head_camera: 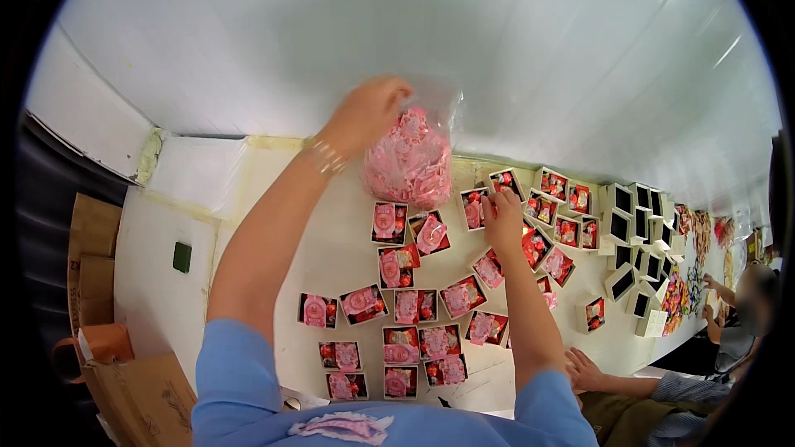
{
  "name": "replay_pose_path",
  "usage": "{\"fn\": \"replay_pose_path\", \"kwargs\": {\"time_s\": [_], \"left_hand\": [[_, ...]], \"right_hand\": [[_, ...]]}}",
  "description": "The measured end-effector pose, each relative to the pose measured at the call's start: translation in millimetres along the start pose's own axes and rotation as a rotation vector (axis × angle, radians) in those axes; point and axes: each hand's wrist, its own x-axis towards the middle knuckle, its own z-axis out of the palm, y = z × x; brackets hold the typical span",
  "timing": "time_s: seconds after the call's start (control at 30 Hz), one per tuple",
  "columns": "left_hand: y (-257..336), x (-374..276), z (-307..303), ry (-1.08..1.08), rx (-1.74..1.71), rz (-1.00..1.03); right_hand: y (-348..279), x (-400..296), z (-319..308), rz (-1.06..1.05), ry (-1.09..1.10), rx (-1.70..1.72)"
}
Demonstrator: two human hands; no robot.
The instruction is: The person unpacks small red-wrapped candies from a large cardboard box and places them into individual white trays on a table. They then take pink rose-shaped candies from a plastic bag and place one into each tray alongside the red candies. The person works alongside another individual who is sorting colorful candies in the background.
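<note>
My left hand (372,108), slightly blurred, is at the top of a clear plastic bag (410,161) filled with pink printed packets. Its fingers curl at the bag's mouth, and I cannot tell what they grip. Further right, my right hand (504,217) reaches down to an open box (475,208) with a pink packet and red-wrapped sweets. The fingertips are at the box's right side, close to another box (506,181) behind; whether they hold anything is unclear. Several filled boxes, such as this one (390,223), lie before me, many with a pink packet on top.
Empty white boxes with dark insides (621,223) are stacked at the right. Beyond them are piles of colourful wrapped sweets (676,298). A co-worker's hand (584,369) rests near my right forearm. A dark green object (182,257) lies left; cardboard cartons (140,397) stand lower left.
</note>
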Motion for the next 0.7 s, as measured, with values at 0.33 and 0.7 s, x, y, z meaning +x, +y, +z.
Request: {"fn": "replay_pose_path", "kwargs": {"time_s": [0.33, 0.7], "left_hand": [[-79.2, 32.4, 143.0, -0.462, 0.651, -0.253], [-64.6, 29.9, 117.5, -0.735, 0.462, -0.1]], "right_hand": [[-51.1, -37.5, -82.9, 0.06, -0.047, 0.3], [-39.8, -61.0, -110.5, 0.171, -0.066, 0.303]]}}
